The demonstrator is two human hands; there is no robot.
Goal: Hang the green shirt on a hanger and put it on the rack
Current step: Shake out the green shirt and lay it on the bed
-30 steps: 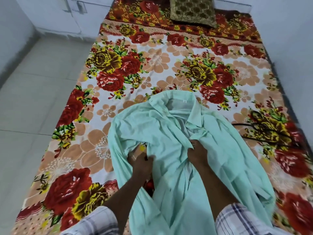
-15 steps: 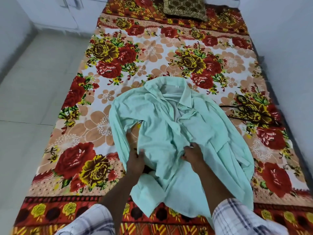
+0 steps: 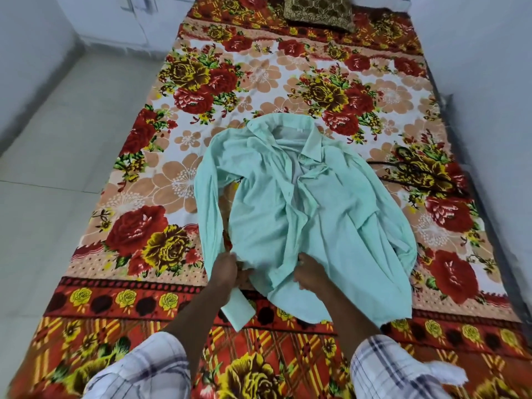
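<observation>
Green shirt (image 3: 316, 214) lies front-up on the bed (image 3: 259, 79), collar at the far side. Left hand (image 3: 226, 270) and right hand (image 3: 311, 273) have fingers clamped on its lower edge, apparently to spread it flat for the hanger.

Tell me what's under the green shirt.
The green shirt lies on the floral bedsheet, which shows all round it and through the gap beside its sleeve. Anything else beneath the cloth is covered.

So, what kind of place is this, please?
Probably a bedroom: a large red floral bedsheet covers what looks like a bed, with a brown patterned cushion at its far end and a pale green shirt laid on it.
</observation>
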